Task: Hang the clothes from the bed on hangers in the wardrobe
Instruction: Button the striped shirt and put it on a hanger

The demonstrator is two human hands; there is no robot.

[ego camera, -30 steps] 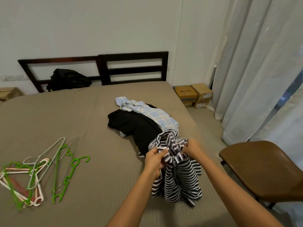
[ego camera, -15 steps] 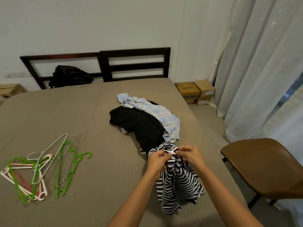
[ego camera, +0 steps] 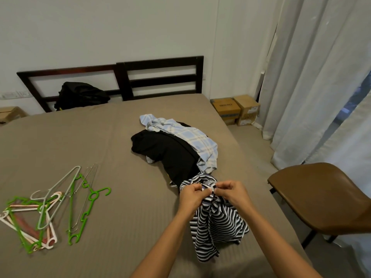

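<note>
A black-and-white striped garment (ego camera: 214, 227) hangs bunched above the bed's near right side. My left hand (ego camera: 191, 195) and my right hand (ego camera: 232, 192) both pinch its top edge close together. Behind it on the brown bed (ego camera: 100, 147) lie a black garment (ego camera: 166, 153) and a light blue plaid shirt (ego camera: 190, 141), partly overlapping. A loose pile of hangers (ego camera: 50, 205), green, white, pink and wire, lies on the bed's left side. No wardrobe is in view.
A brown chair (ego camera: 325, 199) stands close to the bed's right edge. White curtains (ego camera: 313, 77) hang on the right, with cardboard boxes (ego camera: 234, 109) on the floor by the wall. A black bag (ego camera: 80, 95) leans against the dark headboard (ego camera: 160, 77).
My hands have come closer together on the striped garment's top edge and lifted it slightly off the clothes pile; the garment now hangs narrower below them.
</note>
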